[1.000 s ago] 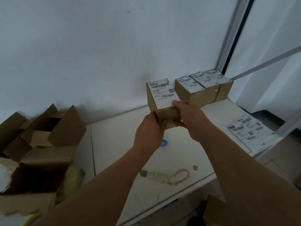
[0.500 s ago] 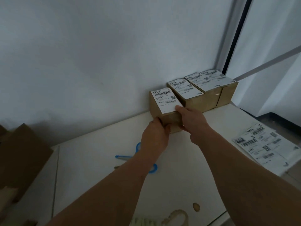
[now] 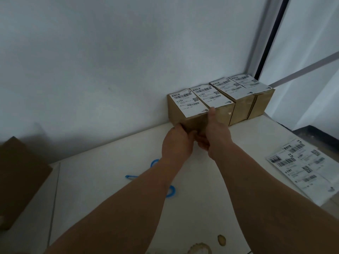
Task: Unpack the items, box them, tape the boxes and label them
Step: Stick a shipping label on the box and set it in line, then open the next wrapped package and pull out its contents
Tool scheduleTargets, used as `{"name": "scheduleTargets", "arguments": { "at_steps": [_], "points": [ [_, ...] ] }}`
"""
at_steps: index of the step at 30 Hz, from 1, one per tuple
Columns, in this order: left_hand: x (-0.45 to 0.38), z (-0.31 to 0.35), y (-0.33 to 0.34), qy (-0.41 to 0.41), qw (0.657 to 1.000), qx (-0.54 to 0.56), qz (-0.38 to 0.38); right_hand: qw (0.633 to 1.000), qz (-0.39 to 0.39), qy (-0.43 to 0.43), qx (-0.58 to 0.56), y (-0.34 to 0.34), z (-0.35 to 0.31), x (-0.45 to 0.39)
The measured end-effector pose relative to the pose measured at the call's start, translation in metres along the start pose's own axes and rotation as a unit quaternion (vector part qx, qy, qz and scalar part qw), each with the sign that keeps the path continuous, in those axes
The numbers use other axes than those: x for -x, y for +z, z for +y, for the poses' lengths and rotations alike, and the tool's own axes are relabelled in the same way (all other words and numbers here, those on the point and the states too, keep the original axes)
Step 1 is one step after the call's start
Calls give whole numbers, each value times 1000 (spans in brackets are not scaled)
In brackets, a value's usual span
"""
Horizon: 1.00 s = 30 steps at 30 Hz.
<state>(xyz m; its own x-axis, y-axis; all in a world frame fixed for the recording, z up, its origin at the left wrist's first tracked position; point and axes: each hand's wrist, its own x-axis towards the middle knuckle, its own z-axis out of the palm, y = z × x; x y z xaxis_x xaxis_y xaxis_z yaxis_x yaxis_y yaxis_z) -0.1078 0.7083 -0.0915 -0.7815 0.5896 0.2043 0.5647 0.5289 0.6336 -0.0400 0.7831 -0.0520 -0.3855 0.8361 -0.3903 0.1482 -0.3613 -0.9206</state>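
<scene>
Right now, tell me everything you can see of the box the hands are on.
The leftmost box is plain brown cardboard, closed, with a white shipping label on top carrying barcodes and a QR code; the label's near edge overhangs the front. It stands on the white table at the wall, first in a row of labelled boxes, flush beside the next box. The left hand grips its lower front corner; the right hand is against its front, thumb up at the label's edge.

Light: dim, flat, bluish-grey indoor light, no glare.
Shadows: soft dark patch on the wall (image 3: pixel 55 136) low at left, above the counter (image 3: pixel 113 180).
Sharpness: soft throughout; label (image 3: pixel 189 104) print unreadable.
Distortion: wide-angle bending at the edges.
</scene>
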Motion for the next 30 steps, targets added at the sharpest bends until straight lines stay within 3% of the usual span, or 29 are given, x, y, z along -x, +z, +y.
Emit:
{"name": "scheduleTargets", "arguments": {
  "at_steps": [2,4,6,8,10,12,20,23,27,30],
  "points": [
    [11,-5,-12,24,998,-51,-20,998,12,-29,55,-2,10,8],
    [28,-13,-34,57,986,-157,-23,971,15,-118,205,-6,21,23],
    [50,-23,-67,113,960,-255,10,899,-14,-223,376,-8,29,50],
    [75,-32,-105,155,926,-344,17,803,-40,-310,507,-4,36,81],
    [105,-42,-147,168,899,-404,12,703,-55,-381,598,5,37,118],
    [137,-47,-191,174,881,-439,5,643,-81,-433,627,17,32,160],
    [264,-65,-351,67,887,-456,42,590,-153,-562,559,86,33,330],
    [304,-89,-393,29,875,-482,39,563,-170,-579,565,114,41,383],
    [353,-123,-439,-24,878,-476,43,567,-211,-589,536,153,59,449],
    [389,-152,-463,-67,882,-462,62,530,-244,-607,540,183,80,490]
  ]
}}
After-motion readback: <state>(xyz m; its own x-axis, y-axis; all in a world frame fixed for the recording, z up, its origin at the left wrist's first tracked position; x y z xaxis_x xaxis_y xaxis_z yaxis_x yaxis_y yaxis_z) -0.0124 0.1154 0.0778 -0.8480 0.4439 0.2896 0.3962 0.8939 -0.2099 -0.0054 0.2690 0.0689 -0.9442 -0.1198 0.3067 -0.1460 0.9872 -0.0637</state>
